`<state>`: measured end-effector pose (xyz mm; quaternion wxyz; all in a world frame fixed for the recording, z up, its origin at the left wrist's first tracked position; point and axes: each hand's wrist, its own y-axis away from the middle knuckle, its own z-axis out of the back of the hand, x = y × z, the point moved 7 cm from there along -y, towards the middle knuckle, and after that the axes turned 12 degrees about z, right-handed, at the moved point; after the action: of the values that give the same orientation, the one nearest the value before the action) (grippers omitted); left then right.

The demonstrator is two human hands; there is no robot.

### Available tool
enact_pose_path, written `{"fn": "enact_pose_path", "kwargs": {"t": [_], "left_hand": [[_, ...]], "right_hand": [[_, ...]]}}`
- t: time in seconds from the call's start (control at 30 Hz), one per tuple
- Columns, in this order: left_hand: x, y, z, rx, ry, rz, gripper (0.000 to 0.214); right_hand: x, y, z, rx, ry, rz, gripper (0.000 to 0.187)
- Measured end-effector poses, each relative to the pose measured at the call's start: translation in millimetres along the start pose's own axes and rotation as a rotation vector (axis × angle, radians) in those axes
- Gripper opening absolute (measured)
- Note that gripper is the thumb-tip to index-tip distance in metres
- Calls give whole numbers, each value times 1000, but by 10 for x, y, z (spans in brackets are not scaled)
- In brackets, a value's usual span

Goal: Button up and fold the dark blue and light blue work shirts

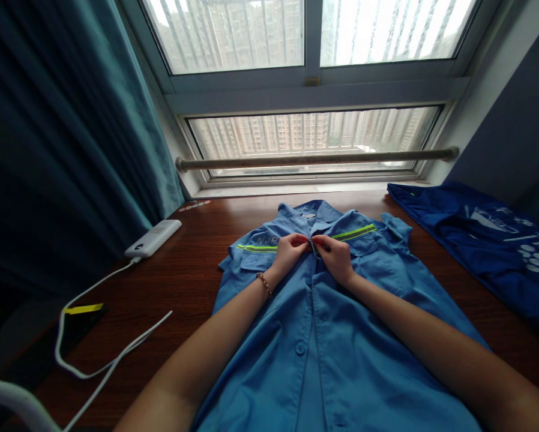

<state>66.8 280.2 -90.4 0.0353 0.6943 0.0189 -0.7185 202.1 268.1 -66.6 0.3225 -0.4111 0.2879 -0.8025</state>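
Looks like a home: teal curtain (116,114), wooden tabletop (183,270), window (313,93) facing tower blocks (292,133)

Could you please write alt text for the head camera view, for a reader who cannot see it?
A person's left hand and right hand pinch the front of a blue shirt spread on a wooden table by a window. A white device with a cable lies to the left, and a dark-blue cloth to the right.

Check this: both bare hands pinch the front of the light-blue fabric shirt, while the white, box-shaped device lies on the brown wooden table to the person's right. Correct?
Side wrong: the head view shows the white device on the table to the person's left. The left hand, right hand and shirt are as stated.
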Motion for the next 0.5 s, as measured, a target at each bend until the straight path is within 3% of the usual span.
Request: {"fn": "enact_pose_path", "kwargs": {"t": [0.3, 0.5], "left_hand": [[40, -1, -14, 6, -52, -67, 8], [-91, 123, -32, -23, -186, -174, 8]], "right_hand": [[-6, 6, -4, -9, -16, -11, 19], [5, -24, 0, -4, -57, -23, 17]]}}
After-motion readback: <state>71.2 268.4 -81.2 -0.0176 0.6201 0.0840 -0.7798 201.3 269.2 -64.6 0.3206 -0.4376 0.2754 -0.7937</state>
